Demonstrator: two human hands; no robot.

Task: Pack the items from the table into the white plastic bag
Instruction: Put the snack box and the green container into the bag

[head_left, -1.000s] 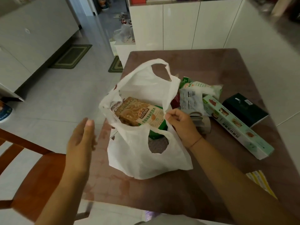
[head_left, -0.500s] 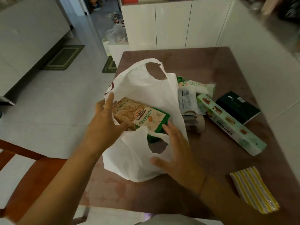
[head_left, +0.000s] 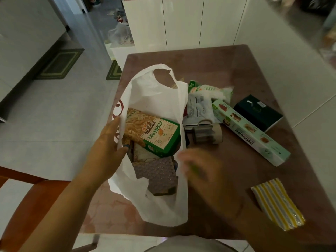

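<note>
The white plastic bag (head_left: 160, 99) stands open on the brown table (head_left: 209, 57). Inside lie a green and brown snack box (head_left: 154, 135) and a grey textured pad (head_left: 156, 171). My left hand (head_left: 107, 148) grips the bag's left rim, thumb inside. My right hand (head_left: 201, 171) is blurred at the bag's right rim; its grip is unclear. Right of the bag lie a grey cup (head_left: 207, 132) on its side, white and green packets (head_left: 205, 99), a long light-green box (head_left: 251, 131), a dark green box (head_left: 258, 113) and a yellow striped pack (head_left: 276, 204).
A wooden chair (head_left: 27, 197) stands at the table's near left corner. White cabinets (head_left: 181, 22) rise behind the table and a pale wall (head_left: 291, 73) runs along its right side. Tiled floor with mats (head_left: 60, 64) lies to the left.
My left hand came in from the air and took the bag's left rim, spreading the mouth wider. My right hand left the handle and moved down along the right rim.
</note>
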